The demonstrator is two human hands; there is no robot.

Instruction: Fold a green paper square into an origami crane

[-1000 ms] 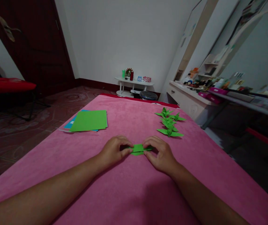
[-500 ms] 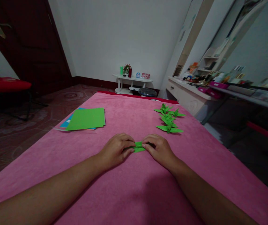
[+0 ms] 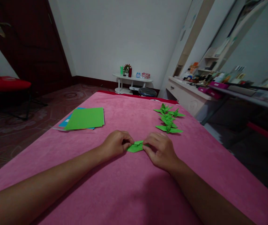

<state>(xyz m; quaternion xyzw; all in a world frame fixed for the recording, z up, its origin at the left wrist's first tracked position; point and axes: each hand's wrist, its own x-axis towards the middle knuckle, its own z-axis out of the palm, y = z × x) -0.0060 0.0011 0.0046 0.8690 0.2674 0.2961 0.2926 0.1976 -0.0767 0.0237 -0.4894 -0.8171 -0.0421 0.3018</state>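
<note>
Folded green paper (image 3: 135, 148) is lying on the pink cover (image 3: 106, 190). The left hand (image 3: 118, 142) is pinching the paper's left end, thumb and fingers nearly closed; the right hand (image 3: 161, 150) is pinching its right end, fingers curled towards the thumb. Beyond the paper, to its right, green paper figures (image 3: 168, 128) are sitting clustered. Beyond it, to its left, a paper stack (image 3: 86, 118) is lying, green uppermost, blue showing beneath. Farthest beyond it, a white stand (image 3: 134, 77) is standing near the wall (image 3: 124, 34).
</note>
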